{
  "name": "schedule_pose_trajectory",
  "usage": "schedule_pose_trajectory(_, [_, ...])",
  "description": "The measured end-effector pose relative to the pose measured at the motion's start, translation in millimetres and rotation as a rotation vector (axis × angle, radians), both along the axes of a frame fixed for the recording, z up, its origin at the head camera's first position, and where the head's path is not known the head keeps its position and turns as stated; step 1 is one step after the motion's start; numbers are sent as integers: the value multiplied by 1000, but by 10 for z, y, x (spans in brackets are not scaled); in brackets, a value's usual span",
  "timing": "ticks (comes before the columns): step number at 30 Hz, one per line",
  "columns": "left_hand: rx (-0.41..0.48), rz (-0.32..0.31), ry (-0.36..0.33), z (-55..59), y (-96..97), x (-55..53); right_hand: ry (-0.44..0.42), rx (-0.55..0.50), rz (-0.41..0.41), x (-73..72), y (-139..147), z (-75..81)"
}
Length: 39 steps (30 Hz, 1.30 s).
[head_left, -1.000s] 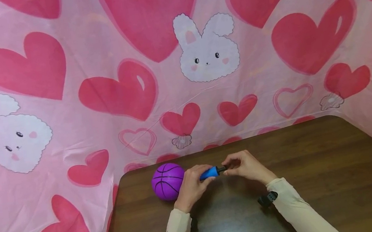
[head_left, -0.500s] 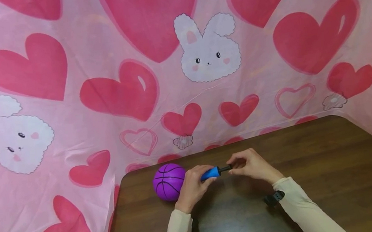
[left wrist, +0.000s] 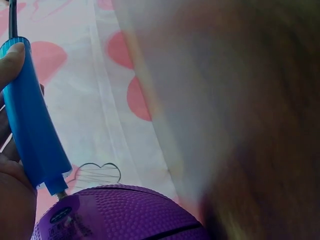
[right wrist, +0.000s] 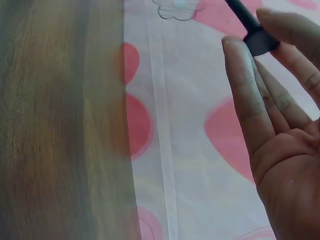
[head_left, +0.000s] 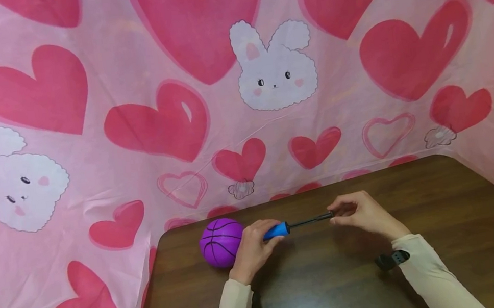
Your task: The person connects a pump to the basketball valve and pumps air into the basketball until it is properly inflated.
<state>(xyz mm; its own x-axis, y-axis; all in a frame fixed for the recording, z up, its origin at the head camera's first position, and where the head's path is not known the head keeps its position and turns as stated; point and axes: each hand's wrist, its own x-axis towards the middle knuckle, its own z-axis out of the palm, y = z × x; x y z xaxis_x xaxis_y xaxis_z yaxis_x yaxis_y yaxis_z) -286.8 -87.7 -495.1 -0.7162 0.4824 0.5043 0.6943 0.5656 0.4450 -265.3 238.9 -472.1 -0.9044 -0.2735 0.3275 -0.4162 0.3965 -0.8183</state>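
Note:
A purple ball (head_left: 221, 244) with black basketball lines sits toward the table's back left. Beside it, my left hand (head_left: 255, 248) grips the blue barrel of a hand pump (head_left: 277, 230), thumb along its side. In the left wrist view, the pump (left wrist: 34, 115) meets the ball (left wrist: 125, 212) by a thin needle at its lower end. The dark plunger rod (head_left: 308, 221) is drawn well out of the barrel. My right hand (head_left: 367, 213) pinches the black handle (right wrist: 262, 42) at the rod's far end between thumb and fingers.
The brown wooden table (head_left: 459, 220) has rounded back corners. Behind and beside it hangs a pink cloth (head_left: 340, 86) printed with hearts and rabbits. A dark strap device (head_left: 391, 259) is worn at the right wrist.
My right hand has moved to the right, drawing the plunger rod far out of the pump. The left hand, the barrel and the ball have stayed almost where they were.

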Motion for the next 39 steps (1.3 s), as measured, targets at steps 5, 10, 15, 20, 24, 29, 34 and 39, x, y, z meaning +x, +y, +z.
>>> schedule_pose_trajectory(5, [0, -6, 2, 9, -4, -11, 1, -3, 14, 10, 48, 21])
schedule_pose_trajectory(10, [7, -11, 7, 15, -2, -8, 3, -3, 19, 10, 45, 24])
schedule_pose_trajectory(15, [13, -13, 32, 13, -4, -17, 8, -4, 8, 10, 28, 26])
schedule_pose_trajectory(20, [21, -12, 29, 13, -13, -28, 17, -9, 7, -1, 8, 12])
schedule_pose_trajectory(24, [18, -6, 25, 14, -15, -22, 21, -16, 20, -4, -32, 9])
schedule_pose_trajectory(29, [11, -7, 7, 4, -13, -19, 3, 6, 14, -22, -133, 1])
schedule_pose_trajectory(34, [5, -3, 9, 8, -14, -10, 12, 24, 15, -72, -292, -42])
schedule_pose_trajectory(39, [1, -1, 43, 15, 0, -7, 24, 9, 34, -126, -467, -86])
